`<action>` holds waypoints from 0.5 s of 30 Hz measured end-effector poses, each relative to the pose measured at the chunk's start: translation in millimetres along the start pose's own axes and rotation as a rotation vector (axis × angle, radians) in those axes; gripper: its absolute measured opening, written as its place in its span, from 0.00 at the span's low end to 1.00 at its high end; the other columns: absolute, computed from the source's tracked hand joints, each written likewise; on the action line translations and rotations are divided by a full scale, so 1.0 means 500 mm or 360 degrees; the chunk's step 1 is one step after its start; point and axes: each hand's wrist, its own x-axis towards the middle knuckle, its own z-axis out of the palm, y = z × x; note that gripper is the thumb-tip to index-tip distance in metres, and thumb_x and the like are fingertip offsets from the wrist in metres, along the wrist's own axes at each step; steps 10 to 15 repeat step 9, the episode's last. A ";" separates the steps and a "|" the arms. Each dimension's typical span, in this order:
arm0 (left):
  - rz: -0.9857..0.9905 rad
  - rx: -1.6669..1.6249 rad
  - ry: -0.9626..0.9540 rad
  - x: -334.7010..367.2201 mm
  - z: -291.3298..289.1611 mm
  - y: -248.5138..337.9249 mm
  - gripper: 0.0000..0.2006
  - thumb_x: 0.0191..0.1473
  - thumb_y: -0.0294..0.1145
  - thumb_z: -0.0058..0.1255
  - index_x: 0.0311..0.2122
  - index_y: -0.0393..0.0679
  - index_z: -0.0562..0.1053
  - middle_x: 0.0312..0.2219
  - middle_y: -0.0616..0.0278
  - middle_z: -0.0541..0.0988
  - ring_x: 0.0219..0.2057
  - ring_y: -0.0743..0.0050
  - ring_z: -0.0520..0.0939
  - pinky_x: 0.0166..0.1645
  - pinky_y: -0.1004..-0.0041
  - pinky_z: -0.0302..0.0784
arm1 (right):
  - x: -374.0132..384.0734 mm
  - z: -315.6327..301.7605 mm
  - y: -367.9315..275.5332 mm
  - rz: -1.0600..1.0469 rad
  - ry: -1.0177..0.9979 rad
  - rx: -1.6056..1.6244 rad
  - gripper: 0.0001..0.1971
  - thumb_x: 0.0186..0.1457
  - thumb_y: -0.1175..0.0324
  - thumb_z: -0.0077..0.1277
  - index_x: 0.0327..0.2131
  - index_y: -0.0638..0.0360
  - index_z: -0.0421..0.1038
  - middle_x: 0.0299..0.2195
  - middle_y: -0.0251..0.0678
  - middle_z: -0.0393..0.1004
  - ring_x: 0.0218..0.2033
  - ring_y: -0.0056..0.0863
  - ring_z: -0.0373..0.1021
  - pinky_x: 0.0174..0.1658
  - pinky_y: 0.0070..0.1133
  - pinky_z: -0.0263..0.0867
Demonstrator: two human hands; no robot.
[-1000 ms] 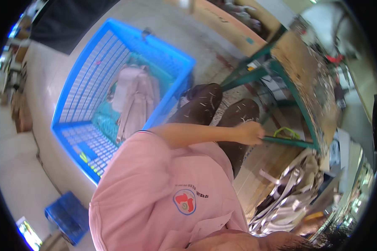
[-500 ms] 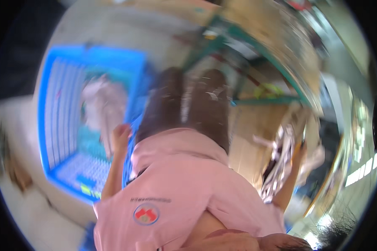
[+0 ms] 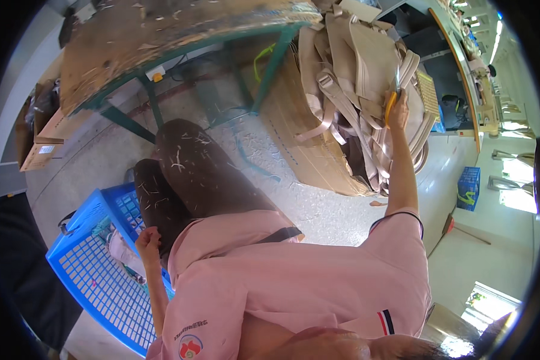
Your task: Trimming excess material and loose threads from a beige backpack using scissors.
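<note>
My right hand (image 3: 399, 113) is closed on scissors with orange handles (image 3: 391, 108), the blades pointing away from me. It is over a heap of beige strapped bags (image 3: 349, 60), with buckles and long webbing straps, that overfills a cardboard box (image 3: 300, 141). My right arm is stretched out to the right. My left hand (image 3: 148, 243) is near my thigh, beside the rim of a blue plastic basket (image 3: 72, 246). Its fingers are curled in, and whatever they may hold is hidden. Pale and teal fabric (image 3: 123, 255) lies inside the basket.
A worn wooden table (image 3: 180, 27) on green metal legs stands ahead. An open carton (image 3: 42, 138) sits at the far left. A yellow basket (image 3: 426, 93) touches the bags' right side. A blue box (image 3: 468, 186) lies farther right. Thread scraps cover my dark trousers (image 3: 204, 165).
My view and body have turned right, bringing the bag heap into fuller view. The blue basket now appears lower left. My right hand, with the scissors, has reached out over the bags.
</note>
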 end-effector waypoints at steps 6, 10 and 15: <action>-0.0061 0.0217 0.0244 -0.023 0.012 0.023 0.05 0.46 0.27 0.48 0.30 0.40 0.73 0.17 0.69 0.71 0.16 0.88 0.66 0.20 0.87 0.58 | -0.086 0.108 0.019 -0.0081 0.0294 -0.0086 0.26 0.48 0.58 0.47 0.49 0.53 0.53 0.31 0.51 0.64 0.35 0.45 0.62 0.39 0.34 0.58; -0.0085 0.0303 0.0338 -0.018 0.027 0.022 0.04 0.45 0.28 0.49 0.28 0.41 0.74 0.16 0.70 0.71 0.15 0.89 0.65 0.19 0.87 0.57 | -0.085 0.134 0.036 0.0196 0.0018 -0.0118 0.29 0.46 0.58 0.49 0.51 0.51 0.51 0.36 0.50 0.62 0.36 0.46 0.62 0.39 0.36 0.57; -0.0085 0.0303 0.0338 -0.018 0.027 0.022 0.04 0.45 0.28 0.49 0.28 0.41 0.74 0.16 0.70 0.71 0.15 0.89 0.65 0.19 0.87 0.57 | -0.085 0.134 0.036 0.0196 0.0018 -0.0118 0.29 0.46 0.58 0.49 0.51 0.51 0.51 0.36 0.50 0.62 0.36 0.46 0.62 0.39 0.36 0.57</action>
